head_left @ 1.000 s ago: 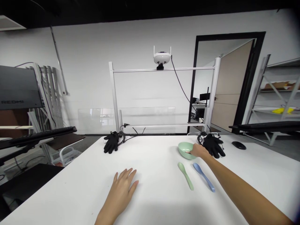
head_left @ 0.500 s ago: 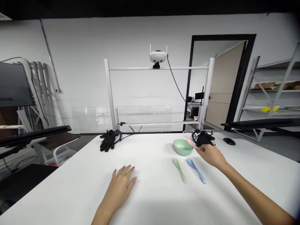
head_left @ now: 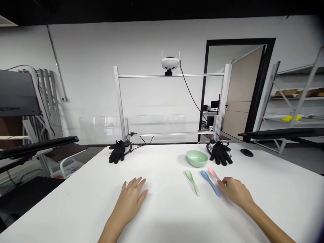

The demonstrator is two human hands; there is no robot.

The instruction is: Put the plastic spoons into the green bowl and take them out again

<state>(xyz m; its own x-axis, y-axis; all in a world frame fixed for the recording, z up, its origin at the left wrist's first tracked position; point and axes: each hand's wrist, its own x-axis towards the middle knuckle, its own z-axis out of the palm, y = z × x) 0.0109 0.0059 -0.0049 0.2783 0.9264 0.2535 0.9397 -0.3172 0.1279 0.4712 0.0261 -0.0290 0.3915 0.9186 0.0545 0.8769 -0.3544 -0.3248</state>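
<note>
Pink spoon [head_left: 214,173] at right hand's [head_left: 236,190] 11 o'clock, handle end pinched in fingertips; long axis 11-to-5, alongside blue spoon [head_left: 210,183]. Left hand [head_left: 130,199] farther, 9 o'clock, fingers spread, nothing held.

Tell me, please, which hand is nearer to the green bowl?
Right. The right hand, holding the pink spoon, is in front of the green bowl, to its right; the left hand is farther off, left of the bowl.

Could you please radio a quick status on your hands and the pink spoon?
Right hand pinching pink spoon by its handle. Left hand open, palm down, holding nothing. Blue spoon close alongside; green bowl just beyond.
</note>
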